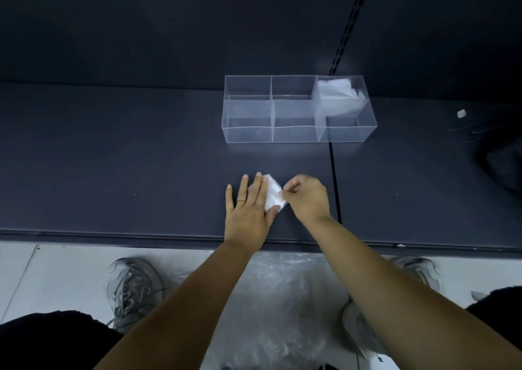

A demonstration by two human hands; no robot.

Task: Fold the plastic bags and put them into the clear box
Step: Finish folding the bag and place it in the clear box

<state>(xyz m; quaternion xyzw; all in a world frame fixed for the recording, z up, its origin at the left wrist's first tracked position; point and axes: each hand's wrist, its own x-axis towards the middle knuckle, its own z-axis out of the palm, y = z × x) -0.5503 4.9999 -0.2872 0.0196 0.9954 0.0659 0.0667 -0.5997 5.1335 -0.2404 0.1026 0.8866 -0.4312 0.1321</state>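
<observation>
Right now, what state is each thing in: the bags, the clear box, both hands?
folded bag: folded small, flat on the dark surface.
left hand: fingers straight, pressing on the folded bag.
right hand: pinches the folded bag's right edge.
clear box: upright, open-topped, divided into compartments.
stored bags: folded, in the clear box's right-end compartment.
loose plastic: crumpled, unfolded, lying between the shoes.

Your folded bag [273, 197] lies mid-frame on the table [141, 172]; above it stands the box [296, 135], a second bag [336, 90] in its upper-right compartment.
</observation>
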